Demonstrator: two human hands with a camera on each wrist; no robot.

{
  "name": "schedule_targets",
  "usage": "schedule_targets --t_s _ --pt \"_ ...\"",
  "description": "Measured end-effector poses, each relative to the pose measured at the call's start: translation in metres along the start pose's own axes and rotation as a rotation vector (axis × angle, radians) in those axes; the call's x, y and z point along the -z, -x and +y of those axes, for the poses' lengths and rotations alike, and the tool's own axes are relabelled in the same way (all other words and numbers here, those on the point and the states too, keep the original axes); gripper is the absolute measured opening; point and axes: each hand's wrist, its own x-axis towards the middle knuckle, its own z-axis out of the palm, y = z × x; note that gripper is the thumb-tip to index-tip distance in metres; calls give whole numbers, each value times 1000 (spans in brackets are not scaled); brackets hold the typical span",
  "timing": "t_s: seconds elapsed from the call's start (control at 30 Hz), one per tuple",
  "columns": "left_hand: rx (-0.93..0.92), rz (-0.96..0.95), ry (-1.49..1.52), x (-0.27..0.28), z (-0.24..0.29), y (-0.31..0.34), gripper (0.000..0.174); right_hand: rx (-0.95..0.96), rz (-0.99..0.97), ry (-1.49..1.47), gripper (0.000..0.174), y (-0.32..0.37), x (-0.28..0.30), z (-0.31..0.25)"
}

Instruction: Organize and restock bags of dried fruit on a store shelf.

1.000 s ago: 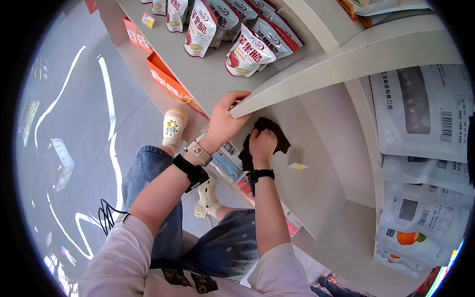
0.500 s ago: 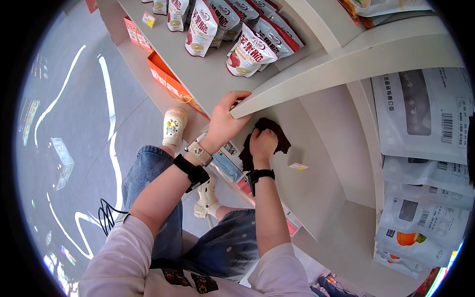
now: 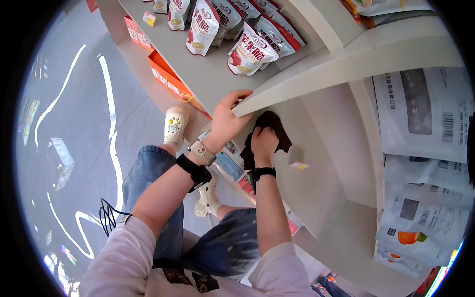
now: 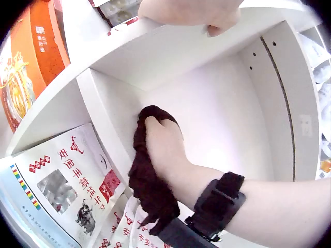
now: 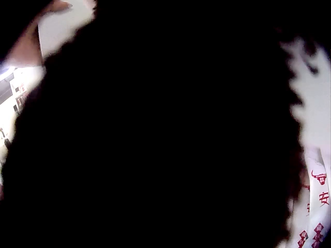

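Observation:
My right hand is inside a shelf compartment, fingers bunched into a dark brown cloth that lies against the pale shelf surface. In the left wrist view the cloth hangs down beside the wrist, ragged at its edge. Dark cloth fills most of the right wrist view, hiding the fingers. My left hand grips the front edge of the curved white shelf board, fingers bent over it.
A small price tag lies near the right hand. Red-and-white snack pouches stand on the neighbouring shelf, grey-white bags on the right. Orange boxes line the lower left; white packs with red print sit beside the compartment.
The hands and the cloth hold nearly the same place on the shelf. The whole view has shifted very slightly.

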Motion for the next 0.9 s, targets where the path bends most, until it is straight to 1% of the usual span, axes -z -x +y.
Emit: schedule_targets --t_s 0.03,0.13,0.27,0.33,0.37,0.4,0.5,0.6,0.83,0.9 --pt "13 16 -4 0 2 2 31 -2 0 0 30 3 2 -1" --pt "-3 45 -37 -1 0 3 32 -60 -122 -12 37 5 9 -7" --pt "85 30 -34 1 8 7 29 -136 -125 15 43 17 7 -12" --pt "112 5 -24 3 11 7 29 -144 -130 57 45 26 9 -15" --pt "105 6 -21 2 11 7 29 -151 -132 78 47 28 12 -17" --pt "99 8 -22 2 11 7 29 -192 -210 101 52 29 14 -19" --pt "79 15 -26 1 7 5 29 -180 -202 143 54 27 7 -18" --pt "66 24 -44 1 5 4 29 -211 -243 147 52 21 12 -22" --pt "46 30 -23 -1 4 3 29 -160 -256 65 53 -10 7 -19" --pt "49 37 -16 -1 5 3 30 -195 -320 50 52 -24 6 -21"
